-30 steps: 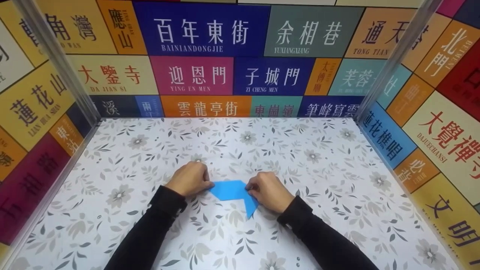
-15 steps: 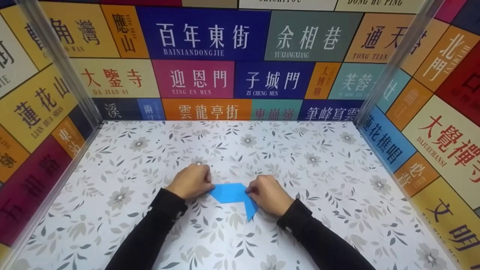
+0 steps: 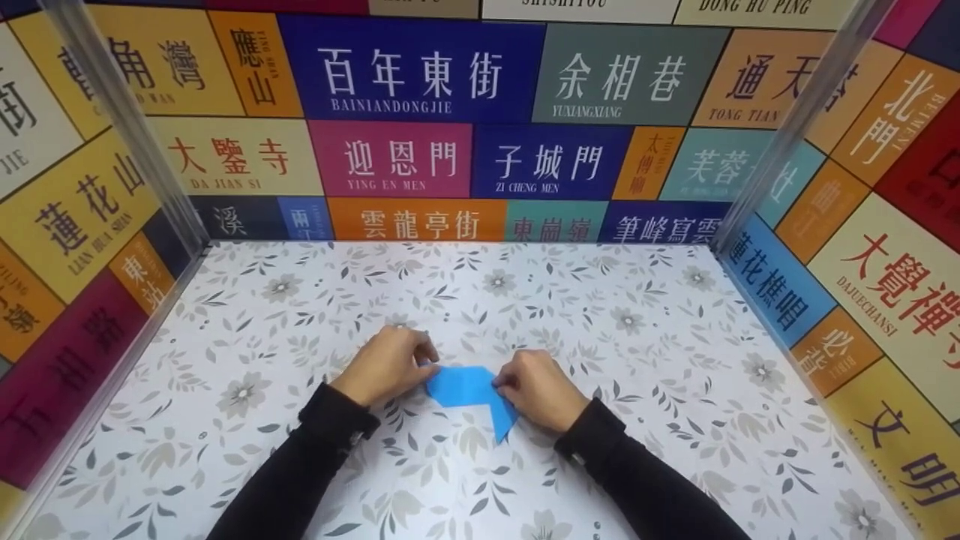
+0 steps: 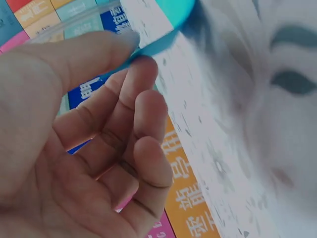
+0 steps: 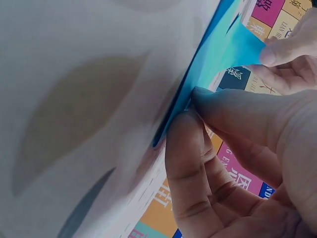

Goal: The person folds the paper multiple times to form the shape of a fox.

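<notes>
A folded sheet of blue paper (image 3: 463, 385) lies low over the flowered tabletop, between the two hands in the head view. One narrow pointed flap sticks out toward the person at its right side. My left hand (image 3: 390, 364) pinches the paper's left end between thumb and forefinger, and the left wrist view shows its other fingers loosely bent. At the right end, my right hand (image 3: 541, 390) pinches the paper near the flap. In the right wrist view, thumb and fingertip meet at the paper's edge (image 5: 208, 64). The fingertips cover both gripped corners in the head view.
The white tabletop (image 3: 480, 322) carries a grey flower and leaf print. Around it stand a back wall (image 3: 390, 161) and side walls of coloured panels with Chinese lettering. Clear strips (image 3: 127, 112) run up the corners.
My left hand has shifted slightly right, and its forefinger has lifted and spread a little from the paper's left end. The right hand keeps its hold. The head view has tilted slightly.
</notes>
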`<state>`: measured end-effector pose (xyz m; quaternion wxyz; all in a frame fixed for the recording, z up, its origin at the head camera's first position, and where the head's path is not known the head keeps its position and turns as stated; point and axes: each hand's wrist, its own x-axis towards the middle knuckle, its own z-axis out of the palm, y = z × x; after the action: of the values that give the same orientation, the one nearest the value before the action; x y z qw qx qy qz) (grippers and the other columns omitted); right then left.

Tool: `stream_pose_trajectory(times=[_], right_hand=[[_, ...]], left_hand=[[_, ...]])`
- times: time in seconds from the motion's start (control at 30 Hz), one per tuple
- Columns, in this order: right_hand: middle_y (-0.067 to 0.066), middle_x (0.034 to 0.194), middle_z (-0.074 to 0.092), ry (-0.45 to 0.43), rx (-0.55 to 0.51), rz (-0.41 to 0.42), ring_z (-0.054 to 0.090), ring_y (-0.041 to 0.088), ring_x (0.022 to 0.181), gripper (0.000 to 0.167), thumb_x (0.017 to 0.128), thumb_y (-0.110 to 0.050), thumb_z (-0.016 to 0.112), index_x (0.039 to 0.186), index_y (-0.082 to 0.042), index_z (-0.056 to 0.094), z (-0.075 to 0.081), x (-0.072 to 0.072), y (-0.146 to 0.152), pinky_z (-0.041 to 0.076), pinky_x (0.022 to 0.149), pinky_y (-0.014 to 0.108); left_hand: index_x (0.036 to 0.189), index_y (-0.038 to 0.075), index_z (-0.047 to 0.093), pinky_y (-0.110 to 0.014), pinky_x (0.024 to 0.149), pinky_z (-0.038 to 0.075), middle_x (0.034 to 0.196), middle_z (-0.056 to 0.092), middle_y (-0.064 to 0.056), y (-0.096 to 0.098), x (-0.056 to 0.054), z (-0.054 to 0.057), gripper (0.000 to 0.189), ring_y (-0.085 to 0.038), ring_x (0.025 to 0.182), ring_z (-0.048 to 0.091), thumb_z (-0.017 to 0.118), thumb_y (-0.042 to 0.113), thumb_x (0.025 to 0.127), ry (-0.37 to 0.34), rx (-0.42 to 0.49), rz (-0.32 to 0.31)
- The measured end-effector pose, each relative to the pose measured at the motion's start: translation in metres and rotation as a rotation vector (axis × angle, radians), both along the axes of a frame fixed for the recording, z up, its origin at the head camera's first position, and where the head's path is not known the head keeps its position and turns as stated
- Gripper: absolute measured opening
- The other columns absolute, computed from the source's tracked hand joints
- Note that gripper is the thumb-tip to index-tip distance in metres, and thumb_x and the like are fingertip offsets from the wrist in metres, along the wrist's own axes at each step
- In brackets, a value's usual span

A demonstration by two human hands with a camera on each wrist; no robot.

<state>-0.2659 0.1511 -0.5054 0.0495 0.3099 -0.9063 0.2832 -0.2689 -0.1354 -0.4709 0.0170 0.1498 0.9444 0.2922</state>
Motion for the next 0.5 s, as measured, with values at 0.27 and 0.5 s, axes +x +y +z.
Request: stream_pose_trajectory(times=[0.27, 0.5], right_hand=[[0.011, 0.090, 0.083, -0.002, -0.011, 0.002, 0.080, 0.027, 0.084, 0.013, 0.092, 0.002, 0.092, 0.105, -0.002, 0.092, 0.003, 0.002, 0.000, 0.069, 0.080, 0.037], [0.013, 0.088, 0.082, 0.011, -0.019, 0.020, 0.080, 0.027, 0.082, 0.014, 0.091, 0.005, 0.092, 0.104, 0.001, 0.092, 0.002, 0.002, 0.000, 0.068, 0.076, 0.034]], left_hand=[[0.106, 0.006, 0.090, -0.035, 0.078, 0.068, 0.090, 0.085, -0.006, 0.010, 0.020, 0.001, 0.012, -0.012, 0.076, 0.073, 0.094, 0.010, 0.095, 0.050, 0.062, 0.029], [0.090, 0.013, 0.085, -0.037, 0.077, 0.067, 0.087, 0.083, -0.003, 0.017, 0.034, -0.003, 0.008, -0.018, 0.081, 0.075, 0.090, 0.007, 0.094, 0.136, 0.075, -0.015]])
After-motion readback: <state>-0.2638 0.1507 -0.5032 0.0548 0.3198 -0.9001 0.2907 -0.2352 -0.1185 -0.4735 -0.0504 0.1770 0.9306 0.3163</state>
